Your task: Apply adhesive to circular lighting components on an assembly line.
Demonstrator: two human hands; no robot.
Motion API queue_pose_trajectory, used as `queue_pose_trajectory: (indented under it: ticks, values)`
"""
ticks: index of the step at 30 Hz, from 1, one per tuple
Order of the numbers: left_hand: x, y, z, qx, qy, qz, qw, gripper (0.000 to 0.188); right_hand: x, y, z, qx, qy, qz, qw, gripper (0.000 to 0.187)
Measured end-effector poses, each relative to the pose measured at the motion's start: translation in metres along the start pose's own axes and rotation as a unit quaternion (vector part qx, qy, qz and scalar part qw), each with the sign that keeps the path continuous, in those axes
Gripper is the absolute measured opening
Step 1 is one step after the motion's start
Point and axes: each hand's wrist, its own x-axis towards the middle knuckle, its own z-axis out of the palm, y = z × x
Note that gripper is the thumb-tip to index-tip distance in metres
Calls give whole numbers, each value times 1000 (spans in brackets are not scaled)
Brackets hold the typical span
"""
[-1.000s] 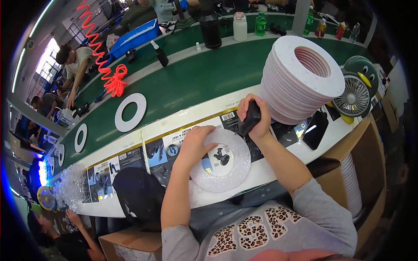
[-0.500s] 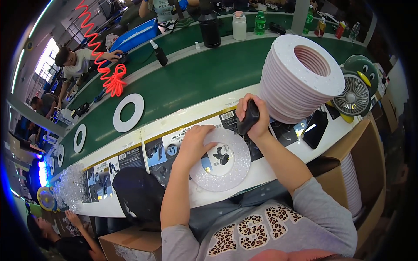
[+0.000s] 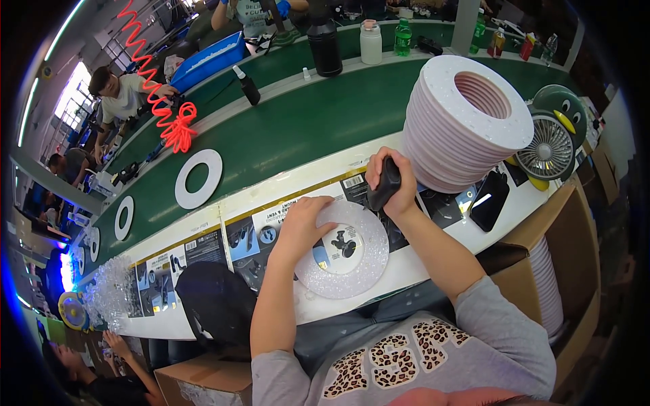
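Note:
A flat white foam-like ring with a speckled surface lies in front of me on the printed sheets covering the bench edge. My left hand rests on its upper left part, fingers laid out and thumb apart toward the hole. Just right of the ring's far side, my right hand is raised with its fingers wrapped round a smooth black hand-sized object. That object's underside is hidden, so its exact kind does not show. Close to the right hand stands a tall stack of white rings.
Single white rings lie along the green conveyor belt. A black phone and a penguin-shaped fan are at the right, above an open carton. A black chair back stands at my left. A red coiled hose hangs over the belt.
Both my hands and the ring keep practically the same place. At the far left, a co-worker across the belt has drawn an outstretched arm back; the near co-worker's hands have shifted slightly.

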Motion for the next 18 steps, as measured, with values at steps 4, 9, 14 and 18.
queue_pose_trajectory:
  ticks: [4, 9, 14, 18]
  values:
    - [0, 1, -1, 2, -11, -11, 1000, 46, 1, -3, 2, 11, 5, -17, 1000, 39]
    - [1, -2, 1, -1, -2, -6, 1000, 47, 0, -14, 5, 38, 25, -15, 999, 39]
    - [1, 1, -1, -1, 8, 2, 1000, 49, 1, -13, 6, 28, 45, -32, 998, 39]
    - [-1, -1, 0, 9, 1, -10, 1000, 49, 5, -6, 4, 22, 101, -10, 995, 42]
